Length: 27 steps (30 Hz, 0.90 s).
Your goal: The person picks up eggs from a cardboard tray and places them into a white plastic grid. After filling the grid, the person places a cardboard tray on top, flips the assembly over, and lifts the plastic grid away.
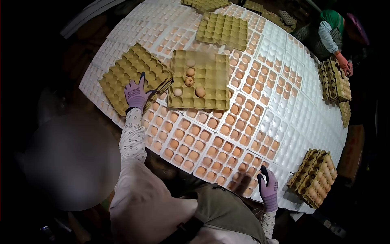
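My left hand (pixel 137 95), in a purple glove with dark fingertips, rests on a stack of yellowish pulp egg trays (pixel 122 77), its fingers spread over the cups near the edge. Right of it lies another pulp tray (pixel 219 75) holding several eggs, one of them a dark-stained egg (pixel 189 82). My right hand (pixel 268 190), gloved the same way, hovers at the near edge over a white tray with eggs (pixel 243 173). Its thumb and forefinger are apart, and no object shows between them.
White compartment trays (pixel 292 140) cover the table, many filled with brown eggs. A tall stack of pulp trays with eggs (pixel 315 179) stands at the right corner. Farther back, a person in a green head covering (pixel 333 20) touches another loaded tray stack (pixel 335 81). One more pulp tray (pixel 223 30) lies at the far side.
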Each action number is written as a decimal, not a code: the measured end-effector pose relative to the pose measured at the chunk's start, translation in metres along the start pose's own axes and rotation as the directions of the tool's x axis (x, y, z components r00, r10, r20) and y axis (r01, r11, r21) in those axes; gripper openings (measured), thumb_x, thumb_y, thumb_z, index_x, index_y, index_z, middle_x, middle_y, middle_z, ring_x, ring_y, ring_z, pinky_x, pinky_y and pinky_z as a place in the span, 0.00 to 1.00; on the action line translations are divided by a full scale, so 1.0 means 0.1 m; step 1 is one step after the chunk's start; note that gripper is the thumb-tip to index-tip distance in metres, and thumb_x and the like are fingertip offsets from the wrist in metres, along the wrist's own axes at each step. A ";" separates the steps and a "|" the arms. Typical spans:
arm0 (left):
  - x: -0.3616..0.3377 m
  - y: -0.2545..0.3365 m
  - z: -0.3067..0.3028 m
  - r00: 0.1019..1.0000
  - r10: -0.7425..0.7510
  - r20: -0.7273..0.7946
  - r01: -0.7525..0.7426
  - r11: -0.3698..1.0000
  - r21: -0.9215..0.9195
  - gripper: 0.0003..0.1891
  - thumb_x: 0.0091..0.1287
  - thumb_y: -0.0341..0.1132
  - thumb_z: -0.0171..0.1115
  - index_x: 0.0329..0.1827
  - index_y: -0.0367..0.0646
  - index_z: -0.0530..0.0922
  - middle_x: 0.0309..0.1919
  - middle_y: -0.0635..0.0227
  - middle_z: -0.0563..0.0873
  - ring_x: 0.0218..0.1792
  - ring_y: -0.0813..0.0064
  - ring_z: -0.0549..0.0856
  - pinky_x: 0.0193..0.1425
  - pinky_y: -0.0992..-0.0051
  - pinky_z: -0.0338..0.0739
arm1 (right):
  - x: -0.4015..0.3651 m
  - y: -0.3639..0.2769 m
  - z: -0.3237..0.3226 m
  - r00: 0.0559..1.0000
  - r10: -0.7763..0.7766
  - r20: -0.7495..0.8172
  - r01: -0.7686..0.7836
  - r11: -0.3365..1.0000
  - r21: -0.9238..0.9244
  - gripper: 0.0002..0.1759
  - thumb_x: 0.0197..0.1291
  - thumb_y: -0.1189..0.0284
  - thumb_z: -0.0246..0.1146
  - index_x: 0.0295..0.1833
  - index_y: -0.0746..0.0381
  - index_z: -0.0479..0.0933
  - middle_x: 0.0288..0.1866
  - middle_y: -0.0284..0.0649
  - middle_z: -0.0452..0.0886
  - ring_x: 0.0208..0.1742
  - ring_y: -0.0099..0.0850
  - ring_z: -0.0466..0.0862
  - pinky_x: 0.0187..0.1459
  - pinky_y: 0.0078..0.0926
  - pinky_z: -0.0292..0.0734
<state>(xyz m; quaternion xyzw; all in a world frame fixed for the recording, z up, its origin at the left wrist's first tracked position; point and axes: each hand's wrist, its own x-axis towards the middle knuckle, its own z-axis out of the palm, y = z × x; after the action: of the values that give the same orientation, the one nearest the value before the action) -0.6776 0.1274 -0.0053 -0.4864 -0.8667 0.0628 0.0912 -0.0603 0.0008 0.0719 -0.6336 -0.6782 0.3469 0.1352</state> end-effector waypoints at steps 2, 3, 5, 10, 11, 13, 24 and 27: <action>-0.02 0.06 0.09 0.997 0.014 -0.074 -0.012 0.999 0.032 0.49 0.58 0.66 0.71 0.84 0.68 0.62 0.56 0.55 0.77 0.58 0.53 0.77 0.67 0.49 0.69 | 0.09 -0.03 0.06 0.999 -0.037 0.019 0.037 0.999 -0.010 0.21 0.68 0.73 0.65 0.65 0.67 0.79 0.58 0.50 0.86 0.59 0.45 0.86 0.62 0.38 0.79; -0.03 0.10 0.21 0.994 0.031 -0.103 -0.027 0.999 0.046 0.49 0.59 0.66 0.71 0.84 0.68 0.61 0.57 0.54 0.77 0.59 0.52 0.77 0.69 0.48 0.68 | 0.09 -0.04 0.10 0.999 -0.044 0.028 0.044 0.999 -0.017 0.21 0.69 0.73 0.64 0.65 0.68 0.79 0.58 0.50 0.86 0.60 0.45 0.86 0.62 0.37 0.79; -0.06 0.01 0.40 0.995 0.050 -0.082 -0.051 0.998 -0.021 0.49 0.61 0.66 0.69 0.84 0.66 0.60 0.59 0.52 0.78 0.62 0.48 0.76 0.74 0.47 0.64 | 0.09 -0.05 0.13 0.998 -0.052 0.038 0.053 0.999 -0.013 0.22 0.67 0.69 0.68 0.64 0.64 0.80 0.57 0.51 0.85 0.59 0.51 0.84 0.60 0.42 0.78; -0.23 0.24 0.04 0.953 0.018 -0.301 -0.043 0.996 -0.076 0.43 0.62 0.60 0.71 0.79 0.55 0.68 0.59 0.52 0.80 0.61 0.52 0.79 0.71 0.51 0.69 | 0.03 -0.16 0.08 0.997 -0.068 0.043 0.069 0.997 -0.027 0.23 0.68 0.66 0.67 0.65 0.63 0.80 0.57 0.50 0.85 0.59 0.50 0.83 0.61 0.43 0.78; -0.42 0.32 0.05 0.897 -0.011 -0.441 -0.047 0.992 -0.118 0.41 0.62 0.57 0.73 0.76 0.52 0.70 0.59 0.52 0.80 0.60 0.53 0.80 0.70 0.52 0.71 | 0.00 -0.12 0.09 0.998 -0.058 0.037 0.059 0.998 -0.027 0.23 0.67 0.66 0.67 0.65 0.63 0.80 0.57 0.50 0.85 0.59 0.50 0.83 0.61 0.43 0.78; -0.93 0.82 0.26 0.948 -0.254 -0.194 0.014 0.639 -0.769 0.29 0.64 0.45 0.76 0.66 0.48 0.77 0.54 0.57 0.84 0.51 0.61 0.85 0.57 0.61 0.81 | -0.09 -0.02 0.14 0.999 -0.030 0.021 0.030 0.999 -0.024 0.23 0.67 0.66 0.67 0.65 0.63 0.80 0.57 0.50 0.85 0.59 0.50 0.83 0.61 0.43 0.78; -1.04 2.33 0.80 0.712 0.061 0.700 0.290 -0.933 -0.213 0.17 0.73 0.41 0.66 0.61 0.44 0.80 0.57 0.65 0.86 0.56 0.64 0.85 0.65 0.59 0.79 | -0.59 0.25 0.20 0.998 0.061 -0.016 -0.061 0.998 0.029 0.23 0.67 0.68 0.68 0.66 0.64 0.80 0.60 0.50 0.85 0.61 0.46 0.84 0.64 0.39 0.78; -0.84 2.34 1.03 0.684 0.167 0.710 0.367 -0.920 -0.137 0.17 0.74 0.40 0.66 0.62 0.48 0.80 0.57 0.63 0.86 0.60 0.65 0.83 0.66 0.65 0.80 | -0.73 0.32 0.18 0.996 0.090 -0.006 -0.090 0.996 -0.018 0.23 0.67 0.66 0.68 0.65 0.65 0.80 0.60 0.50 0.84 0.61 0.47 0.84 0.64 0.40 0.78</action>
<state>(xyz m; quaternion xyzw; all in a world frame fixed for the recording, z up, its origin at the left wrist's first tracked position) -0.4631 0.1751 -0.1602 0.1808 -0.3672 -0.7402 -0.5334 -0.0355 -0.0755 0.0567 -0.6657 -0.6518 0.3446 0.1152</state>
